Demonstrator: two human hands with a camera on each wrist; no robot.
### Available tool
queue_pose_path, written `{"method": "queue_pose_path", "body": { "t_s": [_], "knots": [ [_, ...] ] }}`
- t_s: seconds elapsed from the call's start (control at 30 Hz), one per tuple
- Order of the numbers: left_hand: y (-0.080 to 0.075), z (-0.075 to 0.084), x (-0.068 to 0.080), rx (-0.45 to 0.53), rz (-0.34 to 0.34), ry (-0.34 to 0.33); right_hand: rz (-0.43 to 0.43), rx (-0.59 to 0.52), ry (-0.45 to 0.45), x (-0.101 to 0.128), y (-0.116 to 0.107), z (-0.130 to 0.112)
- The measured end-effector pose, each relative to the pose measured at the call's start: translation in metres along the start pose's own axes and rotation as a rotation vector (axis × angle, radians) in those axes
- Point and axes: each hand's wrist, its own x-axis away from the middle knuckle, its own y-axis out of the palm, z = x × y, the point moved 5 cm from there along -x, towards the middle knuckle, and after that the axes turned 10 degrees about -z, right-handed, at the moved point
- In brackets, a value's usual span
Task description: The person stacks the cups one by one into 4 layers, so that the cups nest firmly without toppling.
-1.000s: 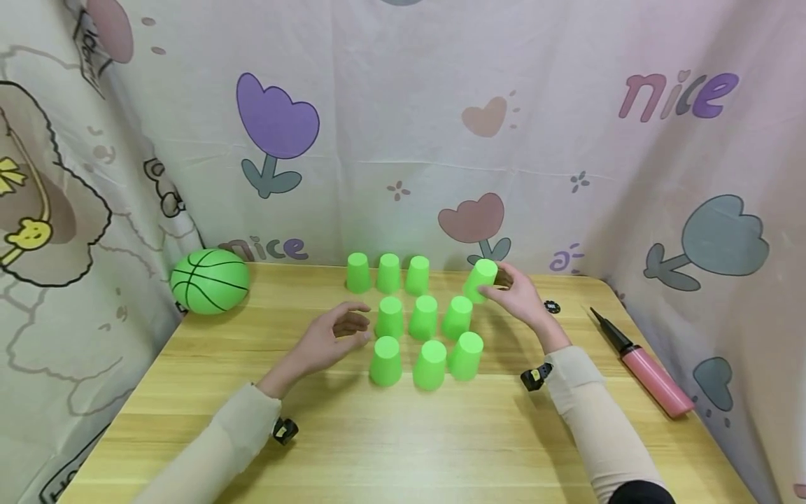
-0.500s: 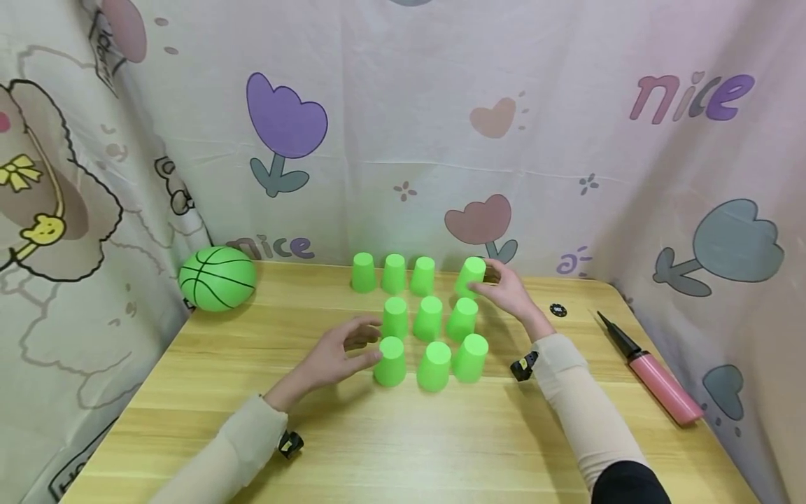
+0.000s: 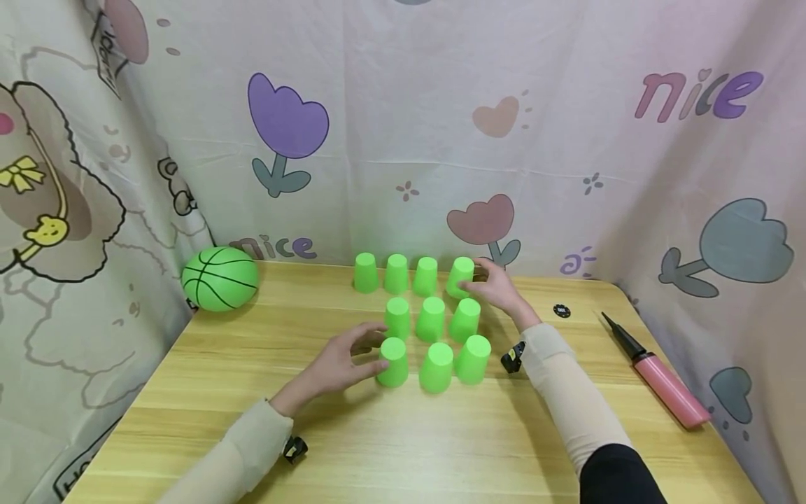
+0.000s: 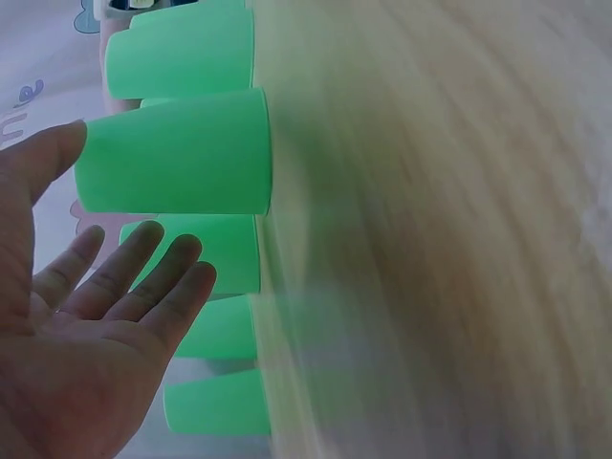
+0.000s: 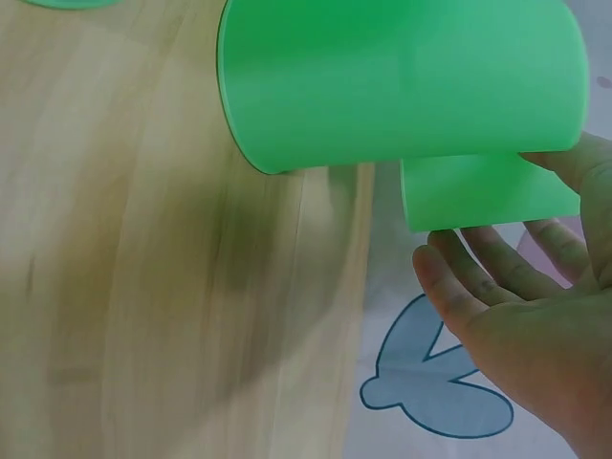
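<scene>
Green plastic cups stand upside down in rows on the wooden table. At the right end of the back row, my right hand [image 3: 499,285] holds a green cup [image 3: 460,277] between thumb and fingers. In the right wrist view that cup [image 5: 488,191] is partly covered by a nearer one [image 5: 402,81]. My left hand [image 3: 340,360] is beside the front row's left cup [image 3: 393,362], fingers spread and loosely bent. The left wrist view shows the left thumb tip at that cup's [image 4: 177,153] closed end; whether it touches cannot be told. The other left fingers [image 4: 182,296] grip nothing.
A green ball with black lines [image 3: 220,278] sits at the table's back left corner. On the right lie a pink hand pump [image 3: 670,392] with a black nozzle and a small black disc [image 3: 562,311]. A patterned curtain [image 3: 390,105] hangs behind the table's back edge.
My right hand has brought its cup leftward, closing most of the gap to the back row's other cups. The left hand has come forward toward me, to the front left cup.
</scene>
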Motion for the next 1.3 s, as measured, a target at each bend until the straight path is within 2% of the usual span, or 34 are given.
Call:
{"method": "queue_pose_path", "body": {
  "t_s": [0.3, 0.77, 1.3],
  "knots": [
    [0.005, 0.001, 0.000, -0.009, -0.021, 0.004, -0.039, 0.031, 0.017, -0.012, 0.010, 0.006],
    [0.009, 0.001, 0.000, -0.013, -0.041, 0.036, -0.043, 0.030, 0.039, -0.022, 0.013, 0.017],
    [0.012, 0.002, -0.002, -0.003, -0.029, 0.027, -0.051, 0.017, 0.032, -0.024, 0.016, 0.020]
  ]
}}
